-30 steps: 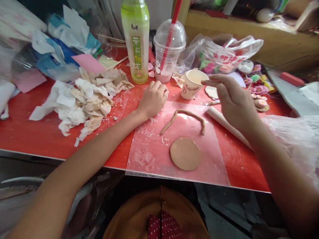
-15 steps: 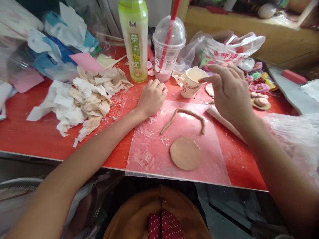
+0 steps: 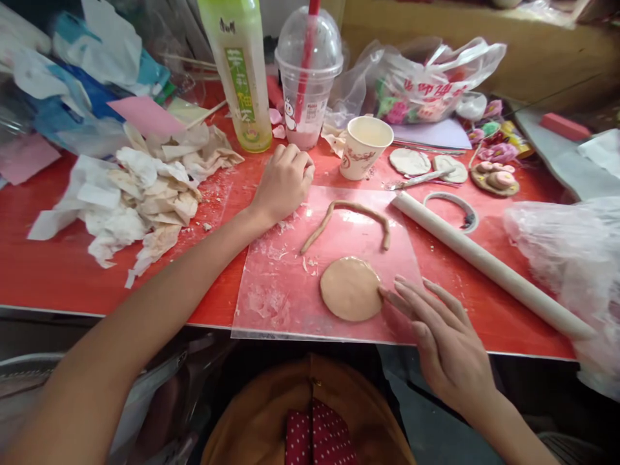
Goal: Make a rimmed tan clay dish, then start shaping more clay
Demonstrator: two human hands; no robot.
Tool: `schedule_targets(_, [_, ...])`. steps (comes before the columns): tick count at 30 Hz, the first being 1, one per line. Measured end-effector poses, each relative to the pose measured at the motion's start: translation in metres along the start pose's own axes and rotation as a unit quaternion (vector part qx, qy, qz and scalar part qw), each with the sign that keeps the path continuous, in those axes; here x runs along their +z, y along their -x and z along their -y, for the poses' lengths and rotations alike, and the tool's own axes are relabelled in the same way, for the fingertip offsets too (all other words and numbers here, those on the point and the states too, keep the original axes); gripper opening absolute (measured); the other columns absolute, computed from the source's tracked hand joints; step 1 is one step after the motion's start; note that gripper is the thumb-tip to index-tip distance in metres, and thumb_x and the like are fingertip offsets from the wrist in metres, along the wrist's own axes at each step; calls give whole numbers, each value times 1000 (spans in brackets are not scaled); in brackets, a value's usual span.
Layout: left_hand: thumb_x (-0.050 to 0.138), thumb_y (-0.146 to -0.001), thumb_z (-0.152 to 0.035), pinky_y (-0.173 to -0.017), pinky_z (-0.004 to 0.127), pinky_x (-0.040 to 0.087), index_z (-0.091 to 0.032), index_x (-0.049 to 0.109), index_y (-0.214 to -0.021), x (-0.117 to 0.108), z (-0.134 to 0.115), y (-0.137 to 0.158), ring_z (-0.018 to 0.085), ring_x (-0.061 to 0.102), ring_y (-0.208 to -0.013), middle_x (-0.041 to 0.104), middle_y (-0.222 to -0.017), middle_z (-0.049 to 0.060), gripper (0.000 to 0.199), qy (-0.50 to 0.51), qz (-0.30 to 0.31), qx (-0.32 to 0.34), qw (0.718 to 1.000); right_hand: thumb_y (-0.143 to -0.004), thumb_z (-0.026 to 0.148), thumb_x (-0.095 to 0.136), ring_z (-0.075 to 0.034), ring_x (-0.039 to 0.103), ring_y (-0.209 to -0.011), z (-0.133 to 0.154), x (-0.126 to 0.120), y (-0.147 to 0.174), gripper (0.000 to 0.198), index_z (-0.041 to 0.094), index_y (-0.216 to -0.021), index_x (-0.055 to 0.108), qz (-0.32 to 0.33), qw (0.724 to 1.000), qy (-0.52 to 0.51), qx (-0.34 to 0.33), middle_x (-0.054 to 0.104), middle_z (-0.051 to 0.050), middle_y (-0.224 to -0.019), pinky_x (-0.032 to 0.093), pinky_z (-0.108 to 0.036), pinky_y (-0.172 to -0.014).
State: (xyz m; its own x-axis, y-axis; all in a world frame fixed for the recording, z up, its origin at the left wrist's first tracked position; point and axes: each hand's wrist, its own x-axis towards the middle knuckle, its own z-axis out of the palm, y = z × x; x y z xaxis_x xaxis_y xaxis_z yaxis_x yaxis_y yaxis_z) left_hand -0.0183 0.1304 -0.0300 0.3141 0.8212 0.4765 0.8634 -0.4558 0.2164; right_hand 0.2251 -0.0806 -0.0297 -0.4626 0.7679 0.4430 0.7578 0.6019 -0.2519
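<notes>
Work status: the clay disc (image 3: 351, 289), lower centre of the frame, is flattened to a near-round shape; its face carries a slight sheen. The clay coil (image 3: 358, 207), above it, is rolled out thin and lies in a bent arch. Both rest on the clear sheet (image 3: 274, 278), apart; joining is not done, and the coil is not straightened.

Grip: the right hand (image 3: 448, 339), lower right, is spread with fingers extended, holding nothing visible; one fingertip appears to touch the disc's right edge. The left hand (image 3: 284, 181), upper centre, rests with fingers curled under; its palm is hidden, so its grip cannot be determined.
</notes>
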Motion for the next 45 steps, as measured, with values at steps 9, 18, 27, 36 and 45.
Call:
schedule_targets(9, [39,-93,-25,-95,41,39,-18,58,-92,0,0,0,24,50,-105,58,-101,8,20,0,6,-2,1000,-91,15,35,-21,47,-127,20,-4,-9,49,10,-140,33,35,995,-55,-81,64,-10,-120,35,-45,-106])
schedule_targets(18, [40,-92,-23,-92,39,42,-17,59,-90,0,3,1,23,52,-99,59,-97,8,19,5,-10,9,1000,-98,36,24,-17,50,-124,-67,-20,-178,39,31,-135,38,-30,995,35,89,64,0,-120,42,-40,-101])
schedule_targets(27, [39,-93,-23,-92,38,42,-15,58,-90,0,5,1,23,52,-97,58,-96,9,21,2,-4,8,1000,-100,25,23,-17,56,-114,-104,19,-220,36,15,-122,50,-9,991,122,50,67,-6,-113,28,-42,-108])
schedule_targets(36, [41,-91,-21,-93,39,43,-17,58,-88,1,3,1,23,52,-100,58,-97,8,18,3,-3,-1,1000,-97,20,30,-19,50,-124,-15,-19,-140,36,20,-129,46,30,997,-59,-47,72,-2,-99,34,-48,-109])
schedule_targets(45, [40,-92,-20,-96,41,40,-16,57,-85,0,2,1,25,51,-105,58,-98,10,18,23,8,-3,1000,-93,19,36,-18,45,-129,9,7,-61,45,17,-138,36,138,973,-122,-139,58,-9,-129,20,-47,-116])
